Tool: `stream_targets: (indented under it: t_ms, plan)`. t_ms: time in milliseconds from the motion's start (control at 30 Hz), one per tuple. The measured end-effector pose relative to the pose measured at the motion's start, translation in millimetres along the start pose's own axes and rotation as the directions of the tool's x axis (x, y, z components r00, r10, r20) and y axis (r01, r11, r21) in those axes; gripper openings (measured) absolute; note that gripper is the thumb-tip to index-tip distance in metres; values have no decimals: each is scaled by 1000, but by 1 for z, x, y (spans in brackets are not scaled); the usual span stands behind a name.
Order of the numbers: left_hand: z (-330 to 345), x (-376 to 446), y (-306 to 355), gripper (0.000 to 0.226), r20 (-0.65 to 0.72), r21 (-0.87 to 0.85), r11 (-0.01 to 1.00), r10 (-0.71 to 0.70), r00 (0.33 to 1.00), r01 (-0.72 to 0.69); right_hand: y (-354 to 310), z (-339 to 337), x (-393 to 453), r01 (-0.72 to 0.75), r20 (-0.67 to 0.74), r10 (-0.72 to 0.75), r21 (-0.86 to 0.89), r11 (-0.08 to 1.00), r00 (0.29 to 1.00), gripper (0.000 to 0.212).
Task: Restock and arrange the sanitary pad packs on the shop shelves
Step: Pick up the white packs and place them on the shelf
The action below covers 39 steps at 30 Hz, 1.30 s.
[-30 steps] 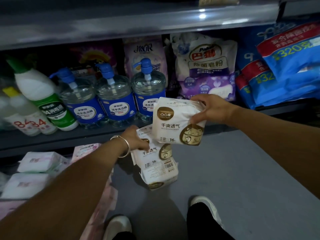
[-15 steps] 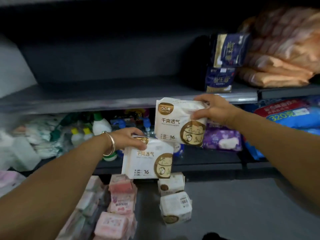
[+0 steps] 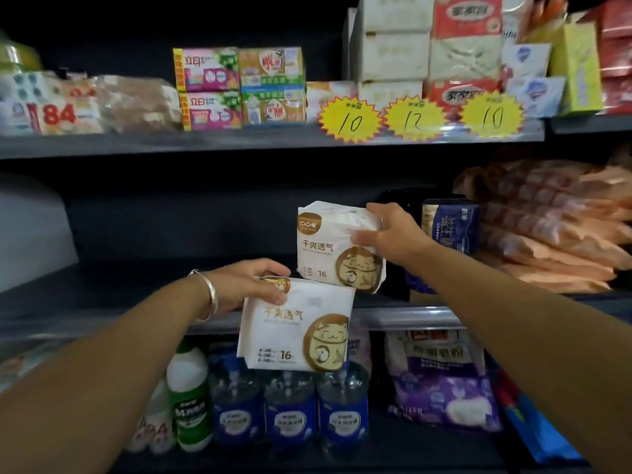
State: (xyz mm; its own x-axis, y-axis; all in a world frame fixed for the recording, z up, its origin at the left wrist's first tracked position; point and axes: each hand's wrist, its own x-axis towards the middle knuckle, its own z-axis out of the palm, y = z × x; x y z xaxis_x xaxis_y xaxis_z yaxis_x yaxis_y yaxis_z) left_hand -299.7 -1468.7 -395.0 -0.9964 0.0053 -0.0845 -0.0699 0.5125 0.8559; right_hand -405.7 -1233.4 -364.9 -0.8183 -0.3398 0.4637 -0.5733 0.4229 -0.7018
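Note:
Each of my hands holds a white sanitary pad pack with a gold cat logo and the number 16. My right hand grips the upper pack by its top right corner, raised in front of the dark middle shelf. My left hand, with a silver bangle on the wrist, holds the lower pack by its top left corner, level with the shelf's front edge. The two packs overlap slightly at their corners. The middle shelf is bare at its left and centre.
Dark blue packs and orange packs fill the middle shelf's right end. The top shelf carries boxed goods and yellow price tags. Below stand blue pump bottles, a green-labelled bottle and a purple bag.
Both hands have lifted their packs from near the floor up to the middle shelf. My view has tilted up, so the floor and the packs lying there have dropped out of sight.

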Motion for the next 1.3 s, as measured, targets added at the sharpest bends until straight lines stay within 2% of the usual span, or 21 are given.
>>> stream_targets:
  t_ms: [100,200,267,500,600,800,933,1033,1133,1300]
  plan:
    - [-13,27,7,73,1,-38,998,43,999,-43,4,11,33,-12,-34,12,-3,1000,999,72]
    - [-26,52,5,65,9,-78,995,66,998,-65,9,22,60,-18,-50,16,-27,999,999,68]
    - [-35,69,2,68,17,-105,992,77,997,-75,15,31,79,-34,-58,32,-34,999,998,69]
    - [-59,141,-9,65,61,-170,980,112,992,-100,50,61,149,-81,-53,78,-54,995,996,59]
    - [-68,172,-12,61,65,-213,971,125,990,-109,68,73,182,-96,-32,94,-42,995,995,61]
    - [-83,227,-22,76,101,-238,964,145,984,-117,100,91,233,-69,-15,68,-24,997,998,51]
    - [-88,258,-29,74,98,-269,955,157,983,-125,129,101,253,-75,15,76,-36,997,997,51]
    - [-86,275,-35,77,83,-272,952,166,983,-138,153,111,256,-76,114,104,-225,971,988,45]
    - [-84,286,-39,77,91,-279,951,168,982,-136,170,113,257,-16,175,129,-533,846,976,52]
    - [-86,294,-39,72,95,-295,945,178,979,-143,177,116,255,84,171,40,-656,750,984,56]
